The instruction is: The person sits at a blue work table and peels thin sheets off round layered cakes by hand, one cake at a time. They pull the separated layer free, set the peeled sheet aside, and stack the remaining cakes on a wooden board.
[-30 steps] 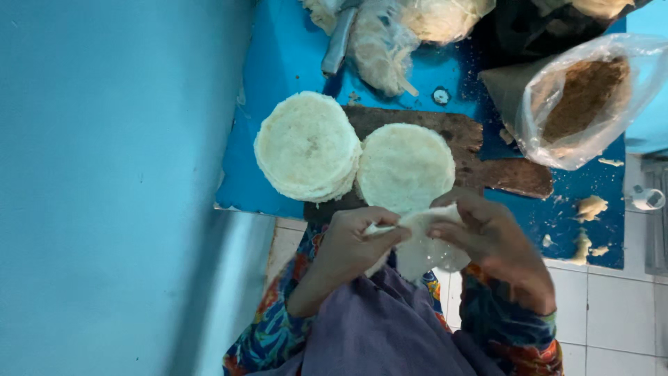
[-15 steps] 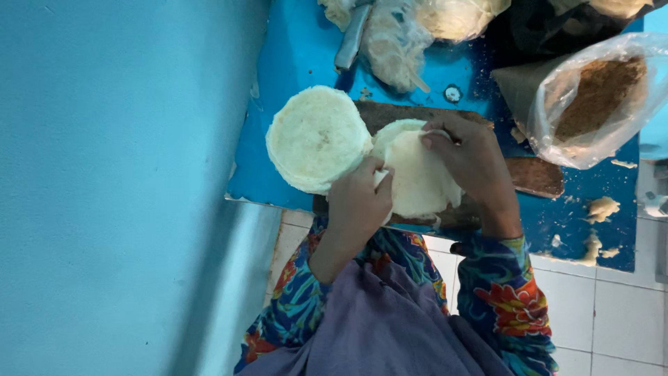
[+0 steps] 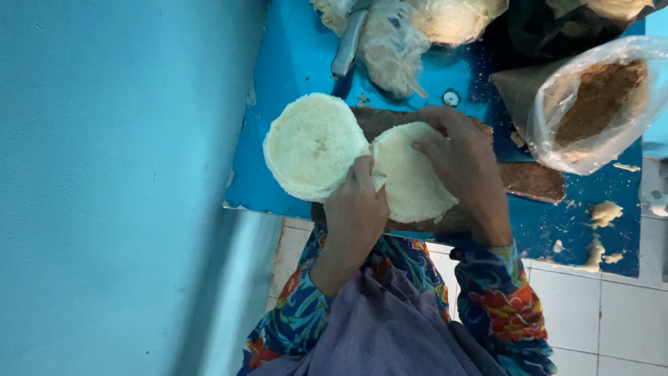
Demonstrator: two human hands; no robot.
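Head view, looking down. A pale, thin, round dough sheet (image 3: 407, 174) lies flat on a dark wooden board (image 3: 532, 182) on the blue bench (image 3: 292, 56). The sheet is off-white and matte, its surface smooth, its rim slightly uneven. The left hand (image 3: 356, 209) pinches the sheet's near-left edge, fingers closed on a small folded lip of dough. The right hand (image 3: 459, 157) rests on the sheet's right half, fingers spread and pressing flat, gripping nothing. Just left of the sheet, touching its rim, sits a stack of round dough sheets (image 3: 313, 145), of like colour, with a rougher, floured top. Behind the board lie a grey-handled tool (image 3: 346, 43) and clear bags of pale dough (image 3: 452, 17). To the right stands an open plastic bag of brown powder (image 3: 598, 104). Dough scraps (image 3: 604, 212) dot the bench's right edge.
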